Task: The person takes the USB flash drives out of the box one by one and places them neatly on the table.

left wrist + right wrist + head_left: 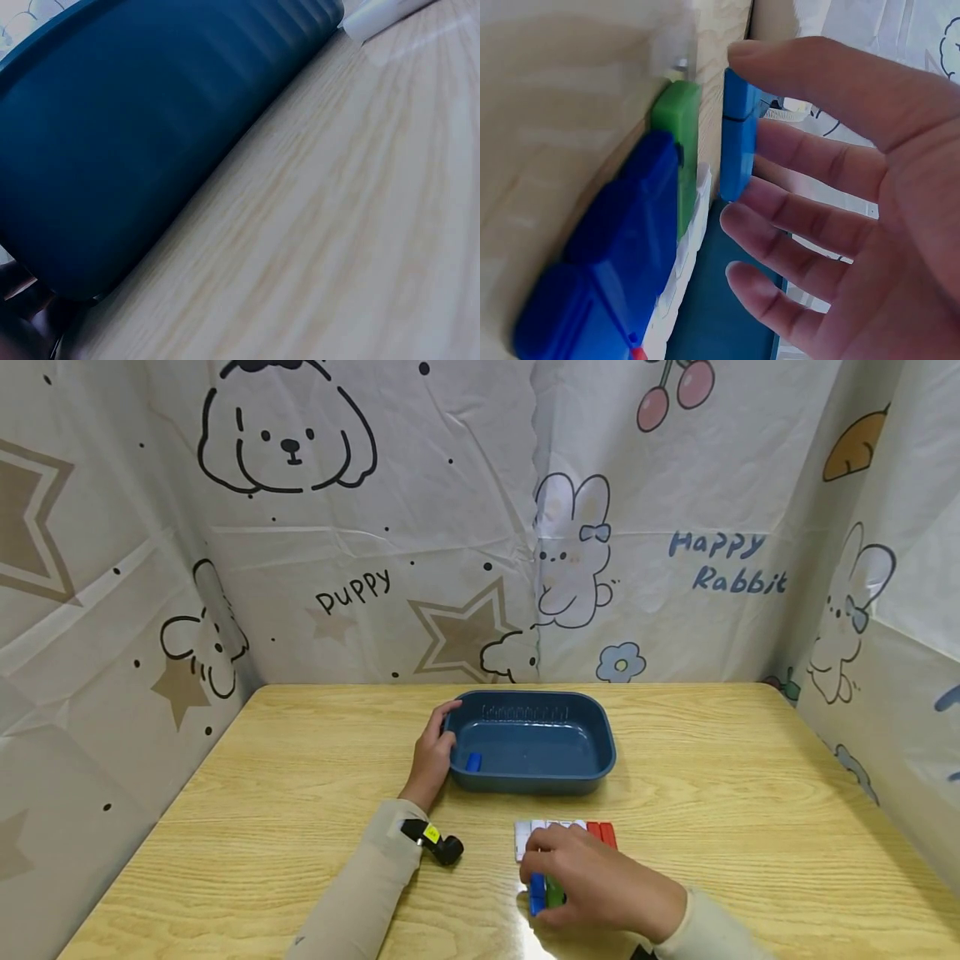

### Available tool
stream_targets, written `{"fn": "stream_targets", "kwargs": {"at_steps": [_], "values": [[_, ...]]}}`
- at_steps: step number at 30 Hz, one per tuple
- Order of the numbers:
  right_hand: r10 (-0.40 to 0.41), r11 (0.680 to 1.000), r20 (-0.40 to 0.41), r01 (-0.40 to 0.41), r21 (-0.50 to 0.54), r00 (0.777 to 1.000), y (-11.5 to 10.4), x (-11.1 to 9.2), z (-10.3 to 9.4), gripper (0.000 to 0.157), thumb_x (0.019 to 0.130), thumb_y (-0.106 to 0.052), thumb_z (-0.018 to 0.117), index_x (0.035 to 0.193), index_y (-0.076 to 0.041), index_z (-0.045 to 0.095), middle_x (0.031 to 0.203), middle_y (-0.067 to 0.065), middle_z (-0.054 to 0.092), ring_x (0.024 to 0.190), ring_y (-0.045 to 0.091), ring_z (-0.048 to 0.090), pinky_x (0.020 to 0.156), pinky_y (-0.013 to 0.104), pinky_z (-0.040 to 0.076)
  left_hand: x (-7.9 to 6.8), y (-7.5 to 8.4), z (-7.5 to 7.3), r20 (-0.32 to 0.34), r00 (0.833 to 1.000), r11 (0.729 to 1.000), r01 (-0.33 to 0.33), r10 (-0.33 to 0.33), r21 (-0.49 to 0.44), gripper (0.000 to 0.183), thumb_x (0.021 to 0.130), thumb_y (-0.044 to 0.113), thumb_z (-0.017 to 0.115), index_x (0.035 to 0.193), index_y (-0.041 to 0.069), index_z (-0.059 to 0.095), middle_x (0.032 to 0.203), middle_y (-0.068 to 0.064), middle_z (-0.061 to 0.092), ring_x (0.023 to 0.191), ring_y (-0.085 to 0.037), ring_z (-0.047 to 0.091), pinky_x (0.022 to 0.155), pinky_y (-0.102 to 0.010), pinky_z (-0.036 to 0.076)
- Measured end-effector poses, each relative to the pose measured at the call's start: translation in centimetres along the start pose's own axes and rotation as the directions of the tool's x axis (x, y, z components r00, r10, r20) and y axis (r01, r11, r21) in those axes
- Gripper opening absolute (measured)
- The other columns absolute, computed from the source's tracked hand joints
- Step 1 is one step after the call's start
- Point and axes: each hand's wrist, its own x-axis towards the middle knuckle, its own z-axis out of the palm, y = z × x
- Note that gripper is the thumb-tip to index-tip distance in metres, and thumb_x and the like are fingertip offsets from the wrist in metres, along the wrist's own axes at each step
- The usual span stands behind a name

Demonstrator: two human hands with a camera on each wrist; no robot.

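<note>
My right hand [592,881] pinches a small flat blue plastic piece [739,135] with a dark seam between thumb and fingertips, lifted a little off the table. Just beside it in the right wrist view lie a green piece [679,112] and several dark blue pieces [630,210]. Beyond that hand in the head view are white pieces [522,841] and red pieces [602,832] in a row, partly hidden by the hand. My left hand [431,756] grips the left end of a dark blue rectangular tray [532,785]. One blue piece [474,762] lies in the tray's front left corner.
The wood-grain table [300,760] extends on both sides of the tray. A printed cloth curtain [450,527] encloses the back and sides. A black wrist camera [442,843] sits on the left sleeve.
</note>
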Motion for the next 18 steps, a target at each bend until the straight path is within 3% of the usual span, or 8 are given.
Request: {"fn": "stream_targets", "kwargs": {"at_steps": [5,12,18], "values": [[0.042,0.999,0.048,-0.042,-0.019,0.998,-0.08,0.09,0.18,0.031,0.074,-0.038,0.081,0.099,-0.024,0.068,0.107,-0.008,0.057,0.099,0.010,0.052,0.086,0.040,0.046,0.03,-0.08,-0.02,0.005,1.000,1.000,0.005,-0.005,0.005,0.053,0.086,0.006,0.038,0.137,0.020,0.049,0.148,-0.002,0.042,0.138,-0.019,0.033,0.112,-0.046,0.025],[0.040,0.998,0.045,-0.038,-0.047,0.998,-0.16,0.20,0.58,0.038,0.071,-0.038,0.083,0.102,-0.022,0.067,0.104,-0.009,0.058,0.095,0.009,0.051,0.077,0.028,0.041,0.06,-0.03,-0.08,0.008,1.000,1.000,0.011,-0.011,0.007,0.053,0.087,0.007,0.038,0.137,0.020,0.048,0.149,-0.002,0.041,0.138,-0.019,0.033,0.112,-0.046,0.025],[0.051,0.996,0.046,-0.048,-0.069,0.998,-0.10,0.19,0.76,0.038,0.072,-0.039,0.082,0.102,-0.023,0.067,0.104,-0.009,0.058,0.094,0.009,0.050,0.078,0.028,0.041,0.08,-0.22,-0.05,0.006,1.000,1.000,0.012,-0.012,0.003,0.053,0.087,0.007,0.038,0.137,0.020,0.049,0.148,-0.002,0.042,0.138,-0.020,0.033,0.112,-0.047,0.025]]}}
